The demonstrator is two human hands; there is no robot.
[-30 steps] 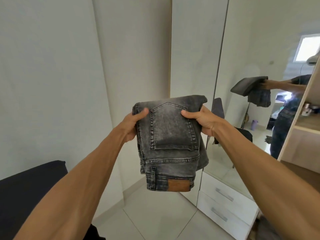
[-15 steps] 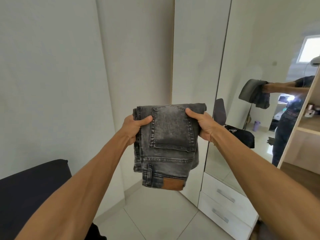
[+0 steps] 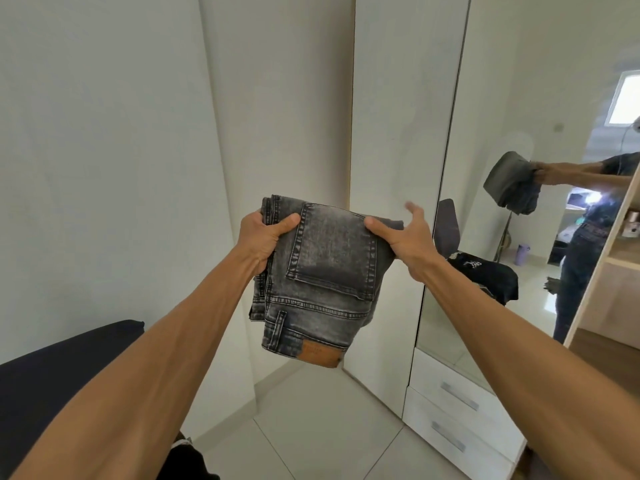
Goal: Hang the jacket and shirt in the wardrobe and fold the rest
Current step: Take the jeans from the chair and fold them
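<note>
The left hand (image 3: pixel 263 237) clamps folded grey jeans (image 3: pixel 322 282), right hand (image 3: pixel 407 239) fingers splayed, thumb touching; tan patch (image 3: pixel 320 353) lettering unreadable.

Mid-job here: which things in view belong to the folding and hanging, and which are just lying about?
Job: jeans, folded; left hand gripping them; right hand, thumb on them, fingers spread; wardrobe.
Lying about: dark cushion, lower left; jars on the shelf. The black garment reflected in the mirror may be job laundry; cannot tell.
</note>
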